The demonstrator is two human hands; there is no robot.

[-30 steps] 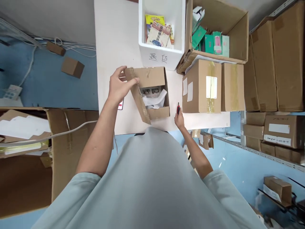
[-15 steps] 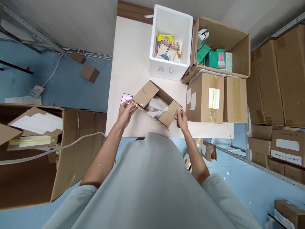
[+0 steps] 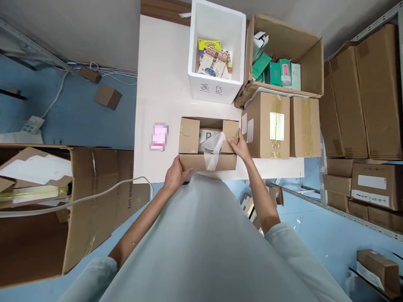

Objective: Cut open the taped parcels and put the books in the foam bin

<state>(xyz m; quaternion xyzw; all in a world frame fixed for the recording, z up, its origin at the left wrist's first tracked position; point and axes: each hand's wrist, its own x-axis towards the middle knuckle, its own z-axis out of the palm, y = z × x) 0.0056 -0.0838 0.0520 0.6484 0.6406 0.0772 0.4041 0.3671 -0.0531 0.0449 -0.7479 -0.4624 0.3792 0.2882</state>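
Observation:
An opened cardboard box (image 3: 189, 136) sits squarely before me on the white table (image 3: 163, 84). Its near flap (image 3: 195, 161) is folded out towards me, and the short side flaps partly cover the opening. Crumpled translucent wrapping (image 3: 214, 144) droops from inside over that near flap. Behind it shows a printed, whitish item (image 3: 204, 135) that I cannot identify. My left hand (image 3: 176, 173) grips the near left corner, thumb on the flap. At the right end my right hand (image 3: 239, 146) holds the box, thumb on the side flap and fingers along the outer wall.
Left of the box lies a phone (image 3: 159, 136), its screen blurred. Behind stands a white foam box (image 3: 217, 90) with booklets, beside a large carton (image 3: 288, 90) of green packages. Taped cartons (image 3: 266, 126) stand close on the right. A big open carton (image 3: 100, 184) is at my left.
The box has turned from slanting to square with the table edge. The near flap now lies outward and the wrapping hangs over it. My left hand has moved down to the near corner.

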